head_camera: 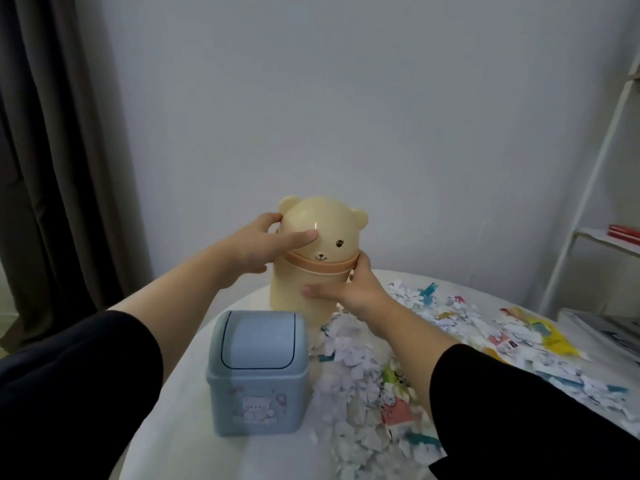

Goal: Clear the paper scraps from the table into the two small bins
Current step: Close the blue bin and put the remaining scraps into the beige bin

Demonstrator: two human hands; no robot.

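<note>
Setting: pale wall (346, 98), grey curtain (52, 150) at 9 o'clock, white shelf (588, 237) at 3 o'clock. Round white worktop (180, 445) in the foreground.

Item 1: bear bin (322, 237), yellow, upright at 12 o'clock on the worktop, head-shaped top seated on its collar.

Item 2: blue bin (256, 375), upright near 8 o'clock, well short of the bear bin, flap (258, 341) closed.

Item 3: scraps (353, 393), white and coloured, heaped from the foot of the bear bin through the centre and out to 3 and 5 o'clock. Some touched the blue bin's right side.

Hands: left hand (263, 244) clasped the bear's head, thumb across the front, fingers curled round behind the ear. Right hand (349, 289) gripped the body just under the collar, thumb on the front.

Progress: by appearance, barely begun. No scrap was visibly in either bin, though their insides were hidden. The whole heap lay on the worktop. Judged step in hand: taking the top off the bear bin. Left to do: open both bins, gather and drop in all the scraps.
</note>
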